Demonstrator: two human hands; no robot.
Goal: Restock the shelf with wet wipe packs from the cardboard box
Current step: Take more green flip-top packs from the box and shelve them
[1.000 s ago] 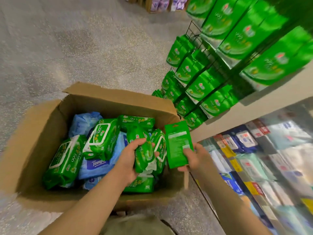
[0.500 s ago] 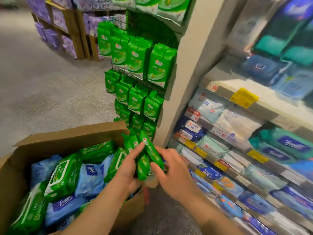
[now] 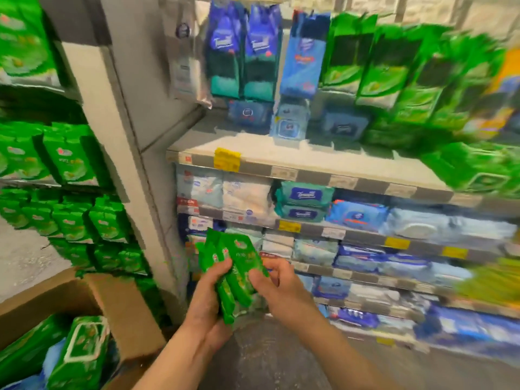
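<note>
Head view: both hands grasp a bunch of slim green wipe packs [image 3: 235, 273], the left hand [image 3: 206, 301] curled round their lower left side and the right hand [image 3: 277, 285] pinching their right edge. The bunch sits in front of the shelf [image 3: 295, 161] (much blurred), right of the cardboard box [image 3: 118, 308], which holds more packs.
</note>
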